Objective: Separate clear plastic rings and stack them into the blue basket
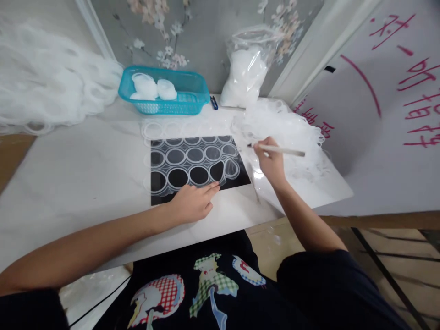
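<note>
A translucent sheet with rows of ring shapes (194, 156) lies over a black mat (240, 181) on the white table. My left hand (194, 203) rests on the lower edge of the sheet, fingers extended to the right and lying flat. Near the lower right, one ring looks bent out of shape beside a loose-looking piece (231, 168). To the right of the mat, my right hand (271, 160) grips a slim pale tool (285, 150) with a dark tip pointing left, held above the table beside scattered white scraps (295, 133).
Behind the mat stands a blue basket (192, 105) holding white round pieces. A clear bag of white material (242, 78) is at the back, with small dark snips (214, 102) beside it. White rings are heaped (51, 78) at the left. A board with red writing (385, 151) stands right.
</note>
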A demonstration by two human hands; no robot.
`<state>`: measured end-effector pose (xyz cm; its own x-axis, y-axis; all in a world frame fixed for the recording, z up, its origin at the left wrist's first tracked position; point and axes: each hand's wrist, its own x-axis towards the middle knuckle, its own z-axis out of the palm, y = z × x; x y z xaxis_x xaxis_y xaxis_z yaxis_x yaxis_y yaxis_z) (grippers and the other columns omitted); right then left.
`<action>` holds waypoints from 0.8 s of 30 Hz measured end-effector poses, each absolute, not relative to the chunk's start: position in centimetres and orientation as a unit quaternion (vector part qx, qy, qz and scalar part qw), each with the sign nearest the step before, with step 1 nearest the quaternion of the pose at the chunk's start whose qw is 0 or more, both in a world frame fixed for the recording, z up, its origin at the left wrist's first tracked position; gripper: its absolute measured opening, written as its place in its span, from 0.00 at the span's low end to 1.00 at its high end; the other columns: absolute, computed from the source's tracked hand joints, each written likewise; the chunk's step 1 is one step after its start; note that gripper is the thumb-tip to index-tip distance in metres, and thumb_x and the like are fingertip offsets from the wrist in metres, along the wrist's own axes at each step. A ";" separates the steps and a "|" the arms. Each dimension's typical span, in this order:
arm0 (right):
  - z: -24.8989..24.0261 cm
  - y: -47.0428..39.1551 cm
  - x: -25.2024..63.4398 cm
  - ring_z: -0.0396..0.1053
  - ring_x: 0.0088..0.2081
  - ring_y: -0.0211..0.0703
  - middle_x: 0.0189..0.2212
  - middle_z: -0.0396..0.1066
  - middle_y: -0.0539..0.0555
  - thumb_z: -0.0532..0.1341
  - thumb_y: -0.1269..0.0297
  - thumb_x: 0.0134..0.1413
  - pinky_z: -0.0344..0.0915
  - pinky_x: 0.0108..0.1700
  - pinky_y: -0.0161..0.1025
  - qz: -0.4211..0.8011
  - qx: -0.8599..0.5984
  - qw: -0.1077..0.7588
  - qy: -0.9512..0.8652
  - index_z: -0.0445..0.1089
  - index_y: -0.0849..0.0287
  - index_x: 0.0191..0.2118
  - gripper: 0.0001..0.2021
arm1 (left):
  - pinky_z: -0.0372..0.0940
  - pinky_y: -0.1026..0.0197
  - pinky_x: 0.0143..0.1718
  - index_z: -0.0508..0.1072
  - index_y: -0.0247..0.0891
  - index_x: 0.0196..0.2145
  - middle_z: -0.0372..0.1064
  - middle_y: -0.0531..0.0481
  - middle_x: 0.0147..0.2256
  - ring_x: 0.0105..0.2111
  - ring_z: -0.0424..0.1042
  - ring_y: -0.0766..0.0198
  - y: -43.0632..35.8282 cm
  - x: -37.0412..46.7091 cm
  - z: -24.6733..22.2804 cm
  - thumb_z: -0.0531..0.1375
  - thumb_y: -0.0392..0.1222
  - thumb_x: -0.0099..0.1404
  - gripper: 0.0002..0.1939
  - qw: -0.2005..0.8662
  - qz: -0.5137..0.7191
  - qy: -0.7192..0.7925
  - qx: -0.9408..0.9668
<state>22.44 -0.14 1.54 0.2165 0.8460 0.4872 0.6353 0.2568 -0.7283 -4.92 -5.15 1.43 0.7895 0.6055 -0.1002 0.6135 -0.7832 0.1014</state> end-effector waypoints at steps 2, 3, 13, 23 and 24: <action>0.3 -2.4 22.2 0.70 0.43 0.50 0.29 0.70 0.52 0.61 0.54 0.57 0.65 0.51 0.51 0.182 -0.575 0.476 -0.640 0.67 0.55 0.29 0.12 | 0.64 0.59 0.22 0.63 0.37 0.63 0.56 0.45 0.64 0.33 0.78 0.59 -5.4 -4.5 1.1 0.48 0.38 0.66 0.27 0.021 -0.016 0.286 0.958; -0.4 -3.5 22.0 0.70 0.46 0.50 0.30 0.71 0.52 0.61 0.53 0.57 0.64 0.52 0.50 0.218 -0.563 0.471 -0.644 0.69 0.54 0.30 0.11 | 0.63 0.59 0.20 0.63 0.35 0.63 0.55 0.43 0.64 0.30 0.77 0.60 -5.4 -4.2 0.9 0.48 0.37 0.66 0.28 -0.002 -0.007 0.268 0.963; -2.2 -4.2 21.1 0.69 0.51 0.50 0.33 0.73 0.54 0.63 0.48 0.55 0.63 0.55 0.50 0.344 -0.529 0.445 -0.635 0.73 0.53 0.31 0.14 | 0.60 0.58 0.18 0.63 0.26 0.62 0.59 0.26 0.59 0.25 0.76 0.57 -4.7 -0.7 1.1 0.47 0.32 0.66 0.27 -0.060 -0.009 0.269 0.961; -2.6 -4.2 21.3 0.68 0.54 0.51 0.36 0.75 0.55 0.61 0.53 0.59 0.66 0.55 0.51 0.275 -0.540 0.400 -0.688 0.74 0.53 0.35 0.10 | 0.64 0.56 0.22 0.61 0.29 0.63 0.57 0.31 0.62 0.29 0.78 0.54 -4.6 -0.7 0.6 0.46 0.36 0.68 0.27 -0.013 -0.032 0.303 0.952; -2.5 -4.3 21.3 0.67 0.55 0.51 0.37 0.76 0.54 0.60 0.56 0.60 0.65 0.56 0.52 0.247 -0.534 0.386 -0.711 0.74 0.53 0.36 0.09 | 0.65 0.55 0.24 0.61 0.30 0.63 0.57 0.32 0.62 0.30 0.78 0.54 -4.6 -0.7 0.6 0.47 0.37 0.68 0.27 -0.005 -0.030 0.308 0.951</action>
